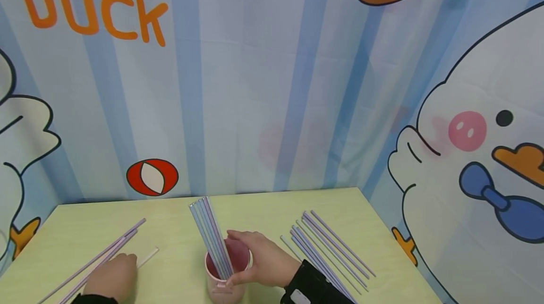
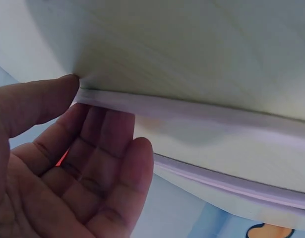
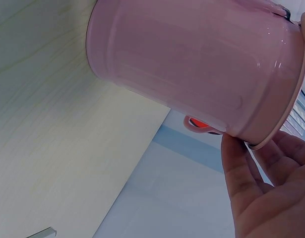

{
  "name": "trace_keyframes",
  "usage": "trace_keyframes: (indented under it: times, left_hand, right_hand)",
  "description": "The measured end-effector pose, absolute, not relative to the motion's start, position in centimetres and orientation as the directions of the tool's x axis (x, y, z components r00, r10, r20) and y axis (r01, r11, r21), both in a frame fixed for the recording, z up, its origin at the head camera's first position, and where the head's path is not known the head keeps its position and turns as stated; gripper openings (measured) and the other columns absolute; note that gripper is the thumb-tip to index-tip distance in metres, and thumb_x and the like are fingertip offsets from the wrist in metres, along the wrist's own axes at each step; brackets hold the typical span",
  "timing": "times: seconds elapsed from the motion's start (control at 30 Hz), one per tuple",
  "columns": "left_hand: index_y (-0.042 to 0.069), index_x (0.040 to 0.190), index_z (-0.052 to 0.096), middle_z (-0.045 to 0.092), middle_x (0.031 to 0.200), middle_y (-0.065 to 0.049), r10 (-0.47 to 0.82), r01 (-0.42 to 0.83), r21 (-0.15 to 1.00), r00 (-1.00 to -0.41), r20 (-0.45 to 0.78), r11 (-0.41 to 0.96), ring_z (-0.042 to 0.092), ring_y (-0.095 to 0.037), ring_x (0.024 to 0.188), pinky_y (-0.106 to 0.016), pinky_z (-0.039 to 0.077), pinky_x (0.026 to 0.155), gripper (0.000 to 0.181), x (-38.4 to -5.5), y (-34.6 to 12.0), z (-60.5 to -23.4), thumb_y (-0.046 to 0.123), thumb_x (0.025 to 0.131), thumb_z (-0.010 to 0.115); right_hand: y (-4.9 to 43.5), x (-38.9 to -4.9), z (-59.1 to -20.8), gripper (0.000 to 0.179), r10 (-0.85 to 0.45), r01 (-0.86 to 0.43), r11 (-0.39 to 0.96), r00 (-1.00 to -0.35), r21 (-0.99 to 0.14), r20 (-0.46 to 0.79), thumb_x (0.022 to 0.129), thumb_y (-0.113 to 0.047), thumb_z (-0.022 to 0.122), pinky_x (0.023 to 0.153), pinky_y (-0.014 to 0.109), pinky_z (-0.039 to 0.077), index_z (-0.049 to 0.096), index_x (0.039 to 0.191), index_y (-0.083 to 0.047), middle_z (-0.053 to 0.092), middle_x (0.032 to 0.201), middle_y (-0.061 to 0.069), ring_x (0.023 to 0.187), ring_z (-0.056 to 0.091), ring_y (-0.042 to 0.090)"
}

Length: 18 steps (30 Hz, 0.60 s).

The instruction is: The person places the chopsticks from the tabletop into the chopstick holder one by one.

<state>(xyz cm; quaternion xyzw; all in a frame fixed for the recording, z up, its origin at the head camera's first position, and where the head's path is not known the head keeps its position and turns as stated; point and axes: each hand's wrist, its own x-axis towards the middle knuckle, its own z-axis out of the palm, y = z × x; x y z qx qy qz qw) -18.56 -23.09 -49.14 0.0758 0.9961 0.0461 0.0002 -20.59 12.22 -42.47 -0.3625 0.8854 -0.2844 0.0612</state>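
My left hand is low over the table's left side. In the left wrist view its thumb and fingertips pinch the end of a pale purple straw. More purple straws lie slanted just beside this hand, and a short whitish straw end sticks out past it. My right hand grips the rim of a pink pail, thumb at the near side and fingers at the far side. A bundle of pale blue and purple straws leans to the left inside the pail.
Several loose purple and greenish straws lie on the right of the pale wooden table, partly behind my right sleeve. A blue striped cloth with printed ducks hangs behind the table and along its sides.
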Motion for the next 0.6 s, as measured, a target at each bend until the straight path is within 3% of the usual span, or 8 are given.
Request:
trace_keyframes:
  times: [0.43, 0.6]
  left_hand:
    - [-0.001, 0.089, 0.057, 0.058, 0.075, -0.008, 0.175, 0.17, 0.123, -0.984, -0.033, 0.978, 0.061, -0.024, 0.068, -0.046, 0.055, 0.06, 0.005, -18.8, -20.0, -48.4, -0.005, 0.089, 0.06]
    - [0.002, 0.085, 0.056, 0.056, 0.069, -0.005, 0.132, 0.135, 0.17, -0.991, 0.027, 0.976, 0.058, -0.019, 0.062, -0.042, 0.052, 0.055, 0.008, -19.2, -19.5, -46.4, 0.0, 0.093, 0.059]
  right_hand:
    - [12.3, -20.5, -42.6, 0.097, -0.677, -0.615, 0.574, -0.728, -0.541, 0.109, 0.072, -0.062, 0.072, 0.101, 0.043, 0.047, 0.04, 0.15, -0.015, 0.053, 0.142, -0.001, 0.124, 0.05, 0.016]
    - [12.3, -20.4, -42.4, 0.097, -0.662, -0.596, 0.592, -0.744, -0.543, 0.094, 0.07, -0.063, 0.073, 0.101, 0.043, 0.047, 0.041, 0.15, -0.017, 0.053, 0.141, -0.002, 0.123, 0.05, 0.015]
